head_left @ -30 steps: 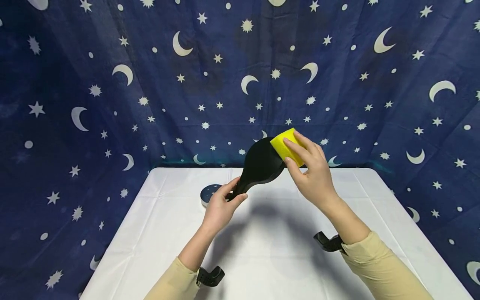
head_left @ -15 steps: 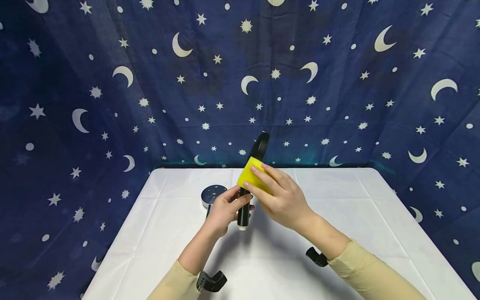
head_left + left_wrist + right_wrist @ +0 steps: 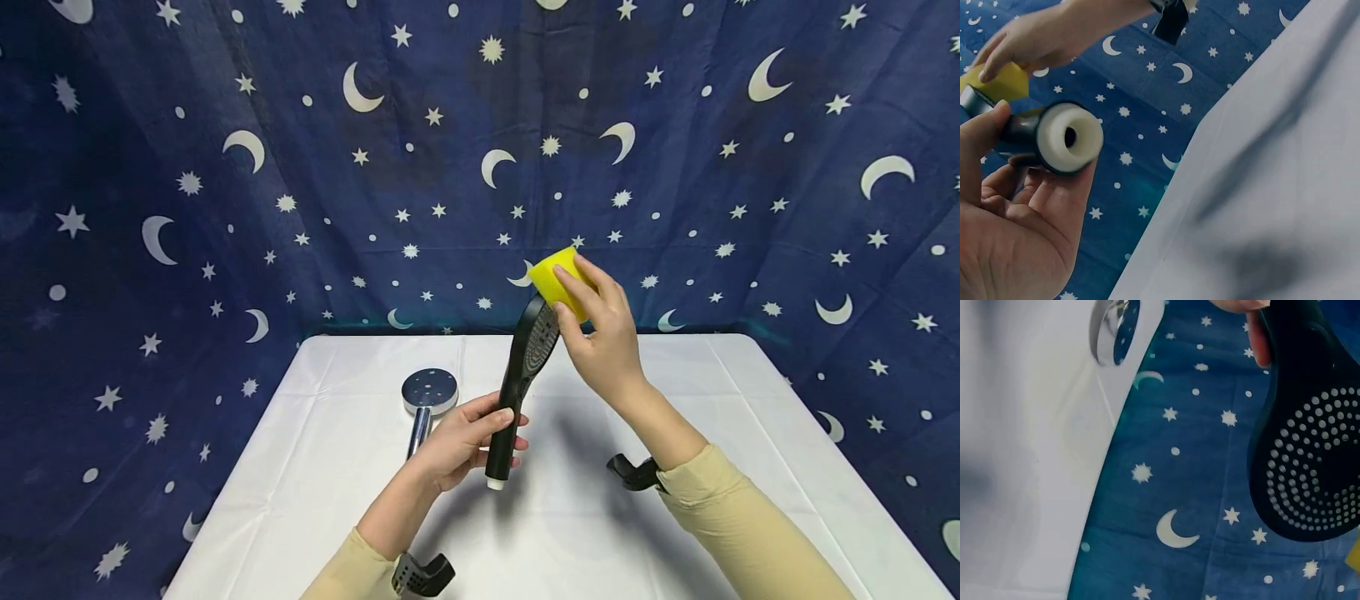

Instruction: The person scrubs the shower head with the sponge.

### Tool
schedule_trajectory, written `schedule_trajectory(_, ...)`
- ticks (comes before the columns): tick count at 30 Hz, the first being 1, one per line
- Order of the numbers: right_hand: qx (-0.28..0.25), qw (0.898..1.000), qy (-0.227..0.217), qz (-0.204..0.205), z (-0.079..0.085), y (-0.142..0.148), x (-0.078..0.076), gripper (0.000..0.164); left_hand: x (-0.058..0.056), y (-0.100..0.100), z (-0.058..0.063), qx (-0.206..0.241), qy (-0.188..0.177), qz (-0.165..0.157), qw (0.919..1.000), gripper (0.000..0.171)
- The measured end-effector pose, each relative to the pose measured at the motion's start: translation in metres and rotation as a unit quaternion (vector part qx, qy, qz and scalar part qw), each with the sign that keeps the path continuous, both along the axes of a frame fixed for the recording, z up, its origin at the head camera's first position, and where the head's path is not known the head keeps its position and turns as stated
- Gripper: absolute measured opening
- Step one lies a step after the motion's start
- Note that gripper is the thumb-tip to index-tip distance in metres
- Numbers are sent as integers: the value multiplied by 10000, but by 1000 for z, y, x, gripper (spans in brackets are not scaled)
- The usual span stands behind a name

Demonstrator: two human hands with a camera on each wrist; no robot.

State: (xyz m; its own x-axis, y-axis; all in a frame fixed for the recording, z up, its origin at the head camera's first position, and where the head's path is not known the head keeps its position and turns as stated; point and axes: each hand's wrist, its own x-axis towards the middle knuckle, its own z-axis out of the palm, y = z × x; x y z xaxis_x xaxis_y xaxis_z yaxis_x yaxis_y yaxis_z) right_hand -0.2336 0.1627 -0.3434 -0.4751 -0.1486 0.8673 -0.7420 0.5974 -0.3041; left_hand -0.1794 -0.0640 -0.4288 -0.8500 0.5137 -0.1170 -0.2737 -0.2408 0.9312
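left fingers [image 3: 492, 421] grip black showerhead [image 3: 525, 354] | right fingers [image 3: 581, 292] pinch sponge [image 3: 553, 277] | left wrist view only: hollow end [image 3: 1085, 139]

Two showerheads [image 3: 518, 367] [image 3: 430, 387], one sponge [image 3: 557, 279], two hands [image 3: 459, 440] [image 3: 607, 343]

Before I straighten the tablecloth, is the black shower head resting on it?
Off it: the left hand holds the black shower head up above the white tablecloth.

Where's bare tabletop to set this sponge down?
Bare: the far right corner of the table, past the right hand; also left, between the chrome shower head and the left table edge. Crowded: above the middle, where the left hand grips the black shower head and the right holds the yellow sponge.
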Motion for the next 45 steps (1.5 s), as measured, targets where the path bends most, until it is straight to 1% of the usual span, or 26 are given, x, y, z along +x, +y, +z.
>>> schedule_trajectory(2,-255,9992,-301,42,-3,-1,0,48,1,0,0,135,-105,-116,9998,51)
schedule_trajectory(3,-323,9989,-326,100,-5,-3,2,49,1,1,1,213,-161,-164,9995,50)
schedule_trajectory(4,-309,9989,-303,160,-7,-5,4,48,2,1,1,290,-207,-208,9991,50)
schedule_trajectory(6,-195,9993,-116,306,-12,-9,9,46,2,0,2,439,-303,-281,9982,50)
schedule_trajectory(10,357,9961,257,759,-23,-19,20,42,1,-3,4,926,-492,-360,9938,43)
schedule_trajectory(14,1045,9849,538,1268,-35,-23,27,35,-1,-6,5,1476,-590,-452,9862,32)
schedule_trajectory(17,1458,9745,889,1459,-36,-17,22,31,0,-8,6,1641,-646,-499,9831,32)
schedule_trajectory(20,1828,9633,1380,1402,-30,-6,8,31,2,-10,7,1720,-675,-584,9810,34)
schedule_trajectory(23,1958,9588,1672,1204,-22,6,-7,31,4,-10,8,1784,-632,-725,9793,34)
schedule_trajectory(25,1858,9622,1718,1008,-19,13,-16,32,5,-11,8,1791,-591,-805,9788,33)
schedule_trajectory(28,1426,9772,1450,614,-15,23,-26,36,7,-11,8,1761,-527,-904,9788,32)
schedule_trajectory(31,1036,9894,995,233,-16,28,-27,43,7,-11,7,1758,-498,-957,9785,31)
schedule_trajectory(33,806,9944,657,160,-19,26,-22,46,7,-11,6,1783,-518,-963,9779,30)
schedule_trajectory(35,701,9961,451,294,-24,20,-13,46,6,-11,6,1820,-554,-948,9772,29)
schedule_trajectory(38,677,9943,369,739,-35,9,3,43,5,-12,7,1926,-612,-886,9754,29)
schedule_trajectory(40,784,9904,426,1058,-42,2,14,40,3,-13,8,2002,-619,-856,9740,30)
schedule_trajectory(42,967,9852,538,1307,-47,-2,21,37,3,-14,7,2073,-601,-833,9729,30)
schedule_trajectory(43,1076,9828,614,1367,-49,-2,23,36,2,-15,7,2100,-592,-834,9723,29)
schedule_trajectory(45,1292,9794,788,1334,-49,1,21,34,2,-15,7,2148,-579,-858,9712,29)
